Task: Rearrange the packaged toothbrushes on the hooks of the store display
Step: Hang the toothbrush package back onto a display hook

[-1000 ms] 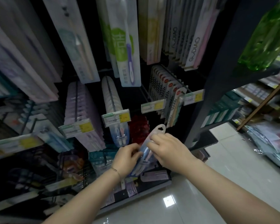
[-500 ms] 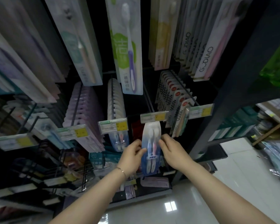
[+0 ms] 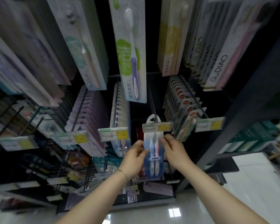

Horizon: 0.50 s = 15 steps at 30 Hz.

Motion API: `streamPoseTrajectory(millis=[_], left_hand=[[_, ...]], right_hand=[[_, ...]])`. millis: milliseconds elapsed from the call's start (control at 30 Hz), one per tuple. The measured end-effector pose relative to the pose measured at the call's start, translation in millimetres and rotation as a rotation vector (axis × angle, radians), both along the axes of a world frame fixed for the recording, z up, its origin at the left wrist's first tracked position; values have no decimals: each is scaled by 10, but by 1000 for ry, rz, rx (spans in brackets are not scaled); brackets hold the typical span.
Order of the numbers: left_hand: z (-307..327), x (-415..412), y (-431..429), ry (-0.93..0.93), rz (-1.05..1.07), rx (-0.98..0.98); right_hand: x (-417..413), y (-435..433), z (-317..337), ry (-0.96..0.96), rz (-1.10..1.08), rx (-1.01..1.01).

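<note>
Pinching from either side, the left grip (image 3: 135, 156) and the right grip (image 3: 174, 148) hold the pack (image 3: 153, 157) by its long edges, fingers curled onto its clear front. It is a twin pack, one blue brush and one pink, and it hangs upright just below a price tag (image 3: 158, 126). Its rounded tab (image 3: 149, 118) sits at the front end of the hook (image 3: 152, 101). The rod seems to pass through the hang hole, though the tag hides part of that.

White packs (image 3: 120, 110) fill the hook to the left, and "10000" cards (image 3: 178, 107) fill the one to the right.

By its look, the pack should be very light: thin card behind a moulded blister, fairly stiff lengthwise but easy to twist. The plastic face is probably slick, so the edges give the surer hold. The tab is likely the weak spot and could tear if dragged sideways against the rod. Holding nearer the tab would steer the hole better, then a straight push back along the rod.
</note>
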State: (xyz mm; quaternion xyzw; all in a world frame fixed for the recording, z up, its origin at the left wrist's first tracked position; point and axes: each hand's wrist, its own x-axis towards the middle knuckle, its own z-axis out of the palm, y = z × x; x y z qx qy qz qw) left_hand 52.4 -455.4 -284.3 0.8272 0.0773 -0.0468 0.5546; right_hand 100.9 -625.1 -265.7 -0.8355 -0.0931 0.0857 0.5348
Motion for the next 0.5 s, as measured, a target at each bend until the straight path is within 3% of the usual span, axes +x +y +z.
streamPoseTrajectory(millis=[300,500], left_hand=[[128,284,-142,20,113,4],[169,481,-199,46,151,1]], right_hand=[[319,234,-43,143,-117,123],[603,344,-95,184,-167,-38]])
